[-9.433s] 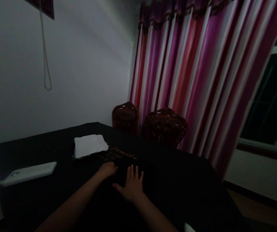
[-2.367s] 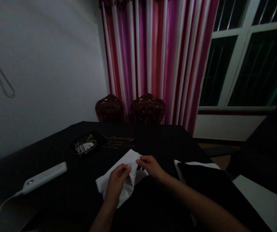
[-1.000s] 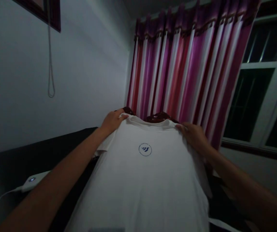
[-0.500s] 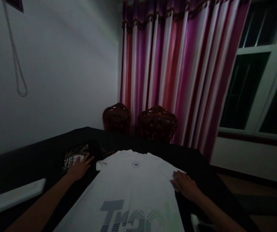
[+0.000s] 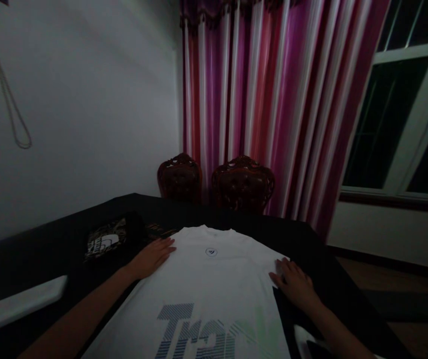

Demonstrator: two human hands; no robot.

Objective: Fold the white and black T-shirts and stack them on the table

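Note:
A white T-shirt [image 5: 214,284] with a small round logo near the collar and large striped lettering lies spread flat on a table covered in black cloth [image 5: 49,239]. My left hand [image 5: 152,257] rests flat on the shirt's left shoulder, fingers stretched out. At the shirt's right sleeve edge lies my right hand [image 5: 294,284], palm down with its fingers a little curled on the fabric. A folded black garment with a white print [image 5: 107,242] sits just left of my left hand.
A white power strip [image 5: 15,304] lies at the table's left edge. Two dark carved chairs [image 5: 241,182] stand behind the table before pink and white striped curtains [image 5: 266,99]. A window [image 5: 411,114] is at right; a cord [image 5: 8,94] hangs on the wall.
My left hand moved from the folded black garment onto the shirt's left shoulder. The right hand stayed at the right sleeve. The shirt, held up a second ago, lies flat.

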